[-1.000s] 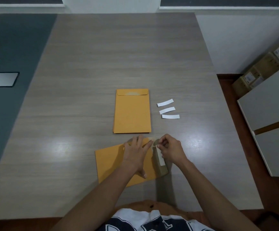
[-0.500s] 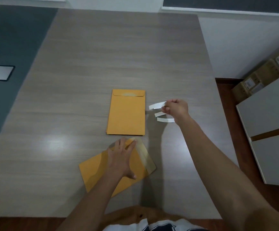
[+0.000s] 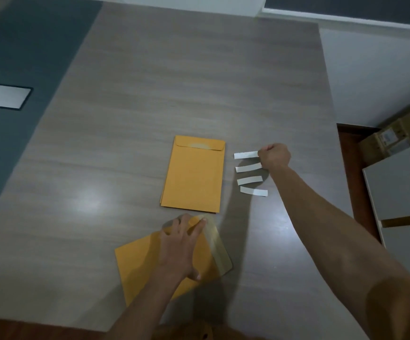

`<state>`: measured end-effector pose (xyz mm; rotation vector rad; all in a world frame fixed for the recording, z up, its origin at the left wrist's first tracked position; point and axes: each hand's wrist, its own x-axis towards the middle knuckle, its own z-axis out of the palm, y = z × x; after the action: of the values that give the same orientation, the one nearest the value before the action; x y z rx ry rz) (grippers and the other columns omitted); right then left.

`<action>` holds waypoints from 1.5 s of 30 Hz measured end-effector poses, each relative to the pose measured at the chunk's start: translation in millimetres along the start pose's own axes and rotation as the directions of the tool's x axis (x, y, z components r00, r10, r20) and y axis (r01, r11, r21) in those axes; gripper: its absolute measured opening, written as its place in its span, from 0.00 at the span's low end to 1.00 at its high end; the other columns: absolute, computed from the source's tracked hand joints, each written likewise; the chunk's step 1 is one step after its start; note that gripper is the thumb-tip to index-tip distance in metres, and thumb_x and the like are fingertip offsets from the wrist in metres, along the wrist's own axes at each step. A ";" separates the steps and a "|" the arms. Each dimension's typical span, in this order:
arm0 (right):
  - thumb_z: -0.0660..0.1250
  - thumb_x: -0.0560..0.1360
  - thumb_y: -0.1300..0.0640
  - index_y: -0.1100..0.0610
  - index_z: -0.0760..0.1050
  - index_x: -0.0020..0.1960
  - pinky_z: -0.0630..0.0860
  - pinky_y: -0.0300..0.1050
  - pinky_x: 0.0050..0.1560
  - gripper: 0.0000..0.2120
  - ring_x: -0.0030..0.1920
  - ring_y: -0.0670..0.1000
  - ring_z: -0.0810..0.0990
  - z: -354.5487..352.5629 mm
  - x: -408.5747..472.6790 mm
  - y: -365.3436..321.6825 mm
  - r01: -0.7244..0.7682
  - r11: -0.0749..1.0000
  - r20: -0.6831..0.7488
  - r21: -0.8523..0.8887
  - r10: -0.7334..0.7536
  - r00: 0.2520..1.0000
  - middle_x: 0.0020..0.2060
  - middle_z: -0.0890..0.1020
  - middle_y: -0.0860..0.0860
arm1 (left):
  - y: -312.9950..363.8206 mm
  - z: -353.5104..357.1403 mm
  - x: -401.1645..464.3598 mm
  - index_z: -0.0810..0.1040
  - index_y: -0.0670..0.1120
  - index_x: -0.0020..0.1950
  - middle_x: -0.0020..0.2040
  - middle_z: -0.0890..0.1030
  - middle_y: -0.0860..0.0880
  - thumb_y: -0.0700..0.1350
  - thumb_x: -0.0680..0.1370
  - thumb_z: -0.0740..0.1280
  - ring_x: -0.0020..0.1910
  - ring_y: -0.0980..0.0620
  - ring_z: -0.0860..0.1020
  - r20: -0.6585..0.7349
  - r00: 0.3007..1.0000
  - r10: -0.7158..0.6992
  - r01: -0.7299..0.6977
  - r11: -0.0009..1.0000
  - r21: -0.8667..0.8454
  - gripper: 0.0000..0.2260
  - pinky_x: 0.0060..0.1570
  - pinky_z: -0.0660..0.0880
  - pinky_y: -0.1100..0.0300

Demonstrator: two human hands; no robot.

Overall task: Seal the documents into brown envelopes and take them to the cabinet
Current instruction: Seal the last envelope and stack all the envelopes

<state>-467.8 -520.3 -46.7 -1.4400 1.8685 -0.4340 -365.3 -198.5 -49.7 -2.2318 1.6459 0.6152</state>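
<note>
A brown envelope lies slanted near the table's front edge, its flap open to the right with a bare glue band. My left hand presses flat on it with spread fingers. A neat stack of brown envelopes lies beyond it, flaps closed. To the right of the stack sit several white peel-off strips in a column. My right hand pinches the right end of the topmost strip, which lies level with the table.
The wooden table stretches far ahead. A white cabinet stands at the right beyond the table's edge, with cardboard boxes behind it. At the left there is a grey floor with a white panel.
My right hand peeled the strip off the flap, carried it right and away, and set it above the other strips. The left hand stayed pressed on the envelope.
</note>
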 end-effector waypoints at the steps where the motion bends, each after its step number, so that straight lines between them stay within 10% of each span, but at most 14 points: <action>1: 0.65 0.74 0.58 0.60 0.82 0.49 0.74 0.40 0.49 0.09 0.49 0.55 0.83 -0.4 0.1 0.5 -0.003 1.000 -0.006 -0.015 0.002 1.000 0.45 0.84 0.55 | 0.0 -0.4 0.0 0.39 0.59 0.77 0.76 0.47 0.45 0.68 0.58 0.76 0.73 0.41 0.55 0.000 1.000 0.001 -0.001 1.000 0.002 0.60 0.62 0.67 0.43; 13: 0.70 0.71 0.58 0.58 0.79 0.46 0.70 0.30 0.38 0.05 0.39 0.48 0.79 -29.0 -128.1 55.0 0.163 0.984 0.029 0.069 -0.166 0.986 0.37 0.82 0.50 | -4.0 -2.0 -3.7 0.40 0.60 0.77 0.76 0.49 0.45 0.71 0.56 0.75 0.73 0.42 0.55 -0.018 1.000 0.023 -0.023 1.000 -0.005 0.61 0.62 0.66 0.41; 23: 0.75 0.62 0.42 0.50 0.70 0.59 0.75 0.47 0.53 0.30 0.57 0.51 0.70 15.3 -265.3 132.3 0.321 0.832 0.360 -0.452 -0.159 0.919 0.54 0.72 0.49 | -12.3 17.4 -24.0 0.49 0.50 0.77 0.71 0.57 0.45 0.76 0.59 0.67 0.69 0.44 0.59 -0.070 0.984 -0.167 0.147 0.963 -0.228 0.57 0.61 0.68 0.45; 29: 0.68 0.72 0.58 0.54 0.72 0.58 0.73 0.44 0.51 0.15 0.56 0.52 0.71 33.5 -285.6 135.3 0.478 0.774 0.300 -0.414 -0.380 0.875 0.54 0.74 0.51 | -41.2 21.5 -33.7 0.50 0.47 0.78 0.75 0.56 0.43 0.55 0.70 0.75 0.74 0.44 0.58 -0.165 0.984 -0.073 -0.002 0.910 -0.415 0.45 0.68 0.65 0.50; 39: 0.76 0.61 0.61 0.67 0.79 0.54 0.80 0.50 0.56 0.23 0.52 0.59 0.82 70.3 -319.1 143.7 0.582 0.629 0.185 -0.515 -0.582 0.792 0.50 0.81 0.59 | -78.4 18.3 -18.9 0.56 0.49 0.79 0.80 0.51 0.51 0.43 0.79 0.59 0.78 0.49 0.51 -0.109 0.912 0.395 -0.395 0.918 0.022 0.28 0.72 0.59 0.50; 45: 0.44 0.84 0.48 0.54 0.71 0.70 0.60 0.54 0.71 0.25 0.70 0.58 0.72 106.0 -317.4 138.4 0.639 0.571 0.288 -0.516 -0.586 0.757 0.69 0.75 0.51 | -98.1 30.8 -19.2 0.57 0.50 0.79 0.79 0.55 0.53 0.57 0.78 0.44 0.76 0.45 0.59 -0.160 0.909 0.384 -0.353 0.916 0.191 0.29 0.67 0.63 0.45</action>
<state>-452.3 -162.6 -101.4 -2.5263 1.4176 -0.0799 -281.5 -138.6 -67.8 -1.9299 2.1634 0.3398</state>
